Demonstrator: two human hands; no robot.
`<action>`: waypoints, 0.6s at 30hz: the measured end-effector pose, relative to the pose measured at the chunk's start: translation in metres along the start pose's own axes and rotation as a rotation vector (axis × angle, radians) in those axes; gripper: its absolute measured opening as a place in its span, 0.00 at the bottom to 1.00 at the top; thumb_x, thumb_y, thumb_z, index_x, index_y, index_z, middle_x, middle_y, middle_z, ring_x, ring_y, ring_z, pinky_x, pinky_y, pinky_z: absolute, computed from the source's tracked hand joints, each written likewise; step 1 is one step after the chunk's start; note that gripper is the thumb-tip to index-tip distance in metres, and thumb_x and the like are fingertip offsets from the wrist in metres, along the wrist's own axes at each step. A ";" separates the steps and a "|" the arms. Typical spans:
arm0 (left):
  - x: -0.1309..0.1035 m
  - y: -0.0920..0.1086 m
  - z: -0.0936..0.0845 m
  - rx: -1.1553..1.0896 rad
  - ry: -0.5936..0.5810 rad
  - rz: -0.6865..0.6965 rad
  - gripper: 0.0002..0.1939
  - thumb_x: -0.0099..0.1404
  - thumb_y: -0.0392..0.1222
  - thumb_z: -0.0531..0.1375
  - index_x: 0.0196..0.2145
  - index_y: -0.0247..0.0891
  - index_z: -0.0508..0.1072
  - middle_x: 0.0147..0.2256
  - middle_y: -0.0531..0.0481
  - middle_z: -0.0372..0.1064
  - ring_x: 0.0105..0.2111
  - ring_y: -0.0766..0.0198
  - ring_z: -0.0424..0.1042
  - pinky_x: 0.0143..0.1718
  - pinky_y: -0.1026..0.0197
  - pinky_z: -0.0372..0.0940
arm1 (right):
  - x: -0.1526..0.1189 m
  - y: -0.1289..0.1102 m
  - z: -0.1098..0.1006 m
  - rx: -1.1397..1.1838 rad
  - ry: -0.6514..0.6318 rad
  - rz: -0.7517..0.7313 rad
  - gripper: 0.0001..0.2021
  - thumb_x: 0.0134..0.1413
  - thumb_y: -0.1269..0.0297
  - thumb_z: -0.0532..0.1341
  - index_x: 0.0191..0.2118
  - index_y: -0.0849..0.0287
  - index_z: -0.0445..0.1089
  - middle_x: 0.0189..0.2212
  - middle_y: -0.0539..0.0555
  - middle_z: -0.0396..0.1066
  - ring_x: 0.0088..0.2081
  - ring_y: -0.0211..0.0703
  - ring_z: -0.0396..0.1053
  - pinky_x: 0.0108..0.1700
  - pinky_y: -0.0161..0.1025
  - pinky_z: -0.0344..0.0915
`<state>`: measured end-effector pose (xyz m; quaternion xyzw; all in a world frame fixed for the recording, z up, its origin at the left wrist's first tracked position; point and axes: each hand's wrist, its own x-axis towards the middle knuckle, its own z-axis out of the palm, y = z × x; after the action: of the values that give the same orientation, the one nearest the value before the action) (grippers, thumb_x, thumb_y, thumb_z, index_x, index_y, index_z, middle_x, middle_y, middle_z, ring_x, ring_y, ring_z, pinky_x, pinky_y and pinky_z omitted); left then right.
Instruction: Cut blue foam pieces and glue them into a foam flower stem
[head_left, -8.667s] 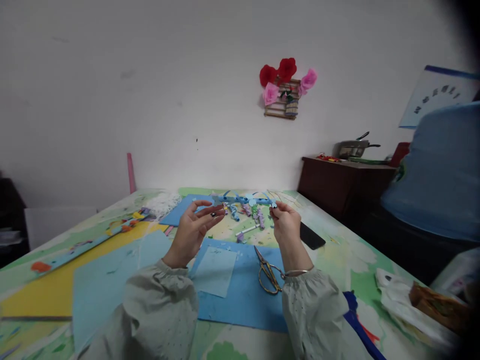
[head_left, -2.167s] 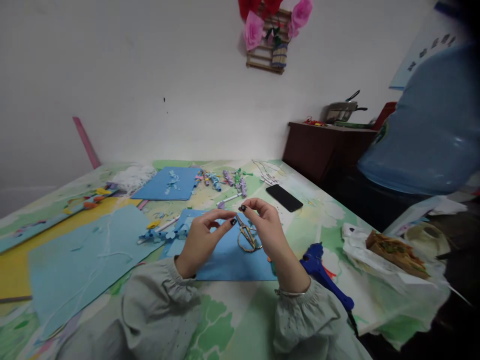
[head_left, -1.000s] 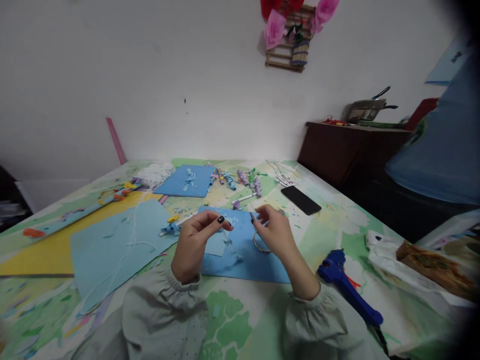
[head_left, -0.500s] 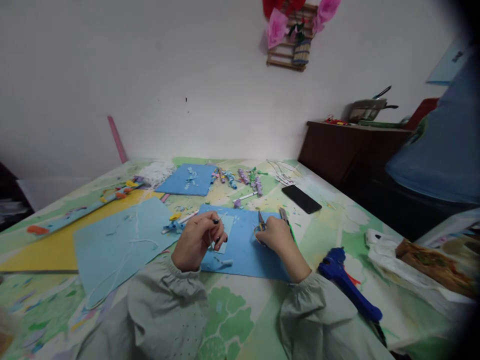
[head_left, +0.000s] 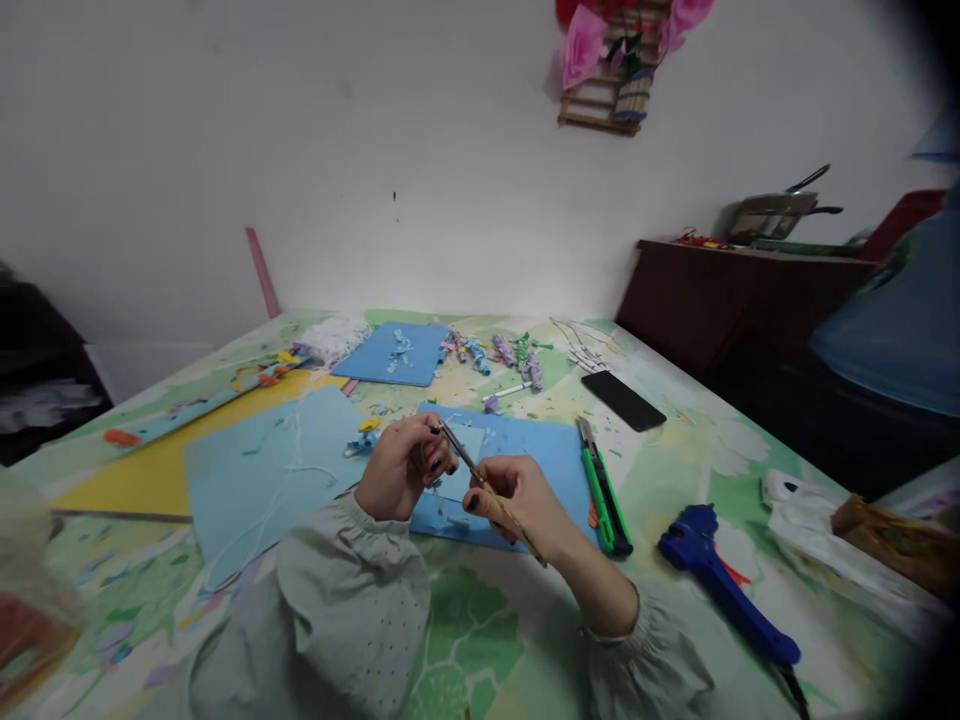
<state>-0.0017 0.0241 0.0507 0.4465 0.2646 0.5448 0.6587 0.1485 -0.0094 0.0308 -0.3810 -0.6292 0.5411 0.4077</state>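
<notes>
My left hand [head_left: 405,465] is raised over the blue foam sheet, its fingers pinched together. What it holds is too small or hidden to make out. My right hand [head_left: 517,500] grips slim gold-handled scissors [head_left: 491,490], seen nearly edge-on, with the tip reaching to the left fingertips. Beneath both hands lies the blue foam sheet [head_left: 536,440], bearing a paler blue piece [head_left: 469,440] and small scraps [head_left: 450,515]. A green box cutter [head_left: 604,490] rests along the sheet's right edge.
To the right lie a blue glue gun [head_left: 720,580], a black phone [head_left: 622,400] and wrapped food [head_left: 885,545]. Light blue [head_left: 262,470] and yellow [head_left: 124,490] sheets lie left. Farther back are another blue sheet [head_left: 367,355] and curled purple pieces [head_left: 532,370].
My right hand has lifted the scissors off the blue sheet and brought them left to my left fingertips. The box cutter is now uncovered. The view has turned slightly left.
</notes>
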 end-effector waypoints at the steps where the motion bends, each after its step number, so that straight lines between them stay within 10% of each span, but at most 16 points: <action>1: 0.000 0.000 0.000 -0.005 -0.001 0.001 0.08 0.52 0.36 0.55 0.18 0.37 0.60 0.12 0.60 0.52 0.12 0.73 0.51 0.23 0.63 0.57 | 0.000 0.000 0.001 0.002 0.014 0.009 0.23 0.36 0.45 0.66 0.20 0.60 0.60 0.13 0.42 0.49 0.15 0.28 0.46 0.16 0.30 0.42; 18: -0.001 -0.001 0.004 0.035 -0.025 -0.005 0.11 0.52 0.35 0.53 0.14 0.37 0.59 0.12 0.54 0.55 0.15 0.69 0.56 0.27 0.62 0.60 | 0.004 0.002 0.004 -0.093 0.140 0.058 0.23 0.36 0.46 0.65 0.15 0.59 0.58 0.11 0.42 0.46 0.14 0.28 0.44 0.16 0.30 0.39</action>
<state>0.0016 0.0216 0.0512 0.4641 0.2667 0.5328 0.6555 0.1436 -0.0069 0.0292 -0.4544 -0.6122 0.4951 0.4167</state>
